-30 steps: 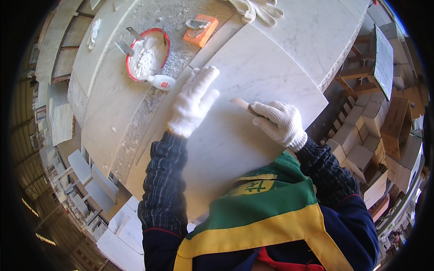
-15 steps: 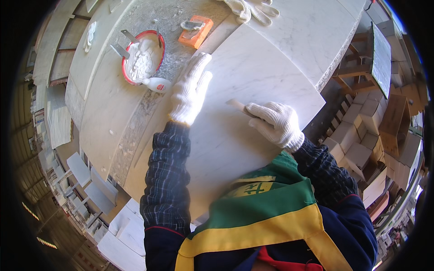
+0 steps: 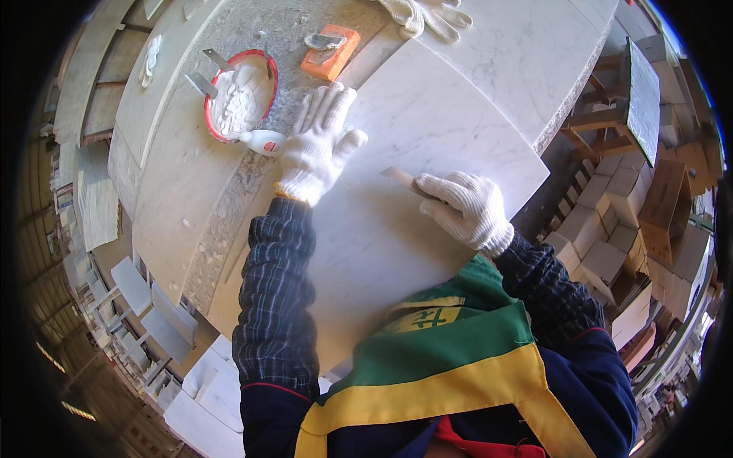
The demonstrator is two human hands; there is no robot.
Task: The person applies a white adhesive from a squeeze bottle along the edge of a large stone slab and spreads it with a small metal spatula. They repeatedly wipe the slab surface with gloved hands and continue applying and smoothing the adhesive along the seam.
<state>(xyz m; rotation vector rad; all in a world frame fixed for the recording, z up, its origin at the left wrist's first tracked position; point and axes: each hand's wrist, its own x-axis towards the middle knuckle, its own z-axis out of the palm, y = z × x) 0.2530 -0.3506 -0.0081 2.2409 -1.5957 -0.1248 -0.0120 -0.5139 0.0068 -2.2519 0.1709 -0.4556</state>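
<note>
Both my hands wear white knitted gloves over a pale, grey-veined stone slab [image 3: 427, 114]. My left hand [image 3: 314, 149] is open, palm down at the slab's left edge, its fingers stretched forward and thumb apart. My right hand [image 3: 467, 210] is closed round a flat putty knife [image 3: 400, 180], whose blade points left above the slab. Just left of my left hand lies a small white bottle [image 3: 263, 143]. It touches a red-rimmed bowl [image 3: 208, 114] of white paste [image 3: 238, 103], with several metal blades standing at its rim.
Beyond my left hand sits an orange block [image 3: 327, 67] with a grey piece [image 3: 324, 41] on top. Spare white gloves [image 3: 427, 17] lie at the far edge; another glove [image 3: 150, 61] is far left. Cartons [image 3: 599, 202] and a wooden stand [image 3: 603, 122] are at the right.
My left hand has turned and its fingers and thumb have spread apart; it has shifted slightly left. My right hand and the putty knife have hardly moved.
</note>
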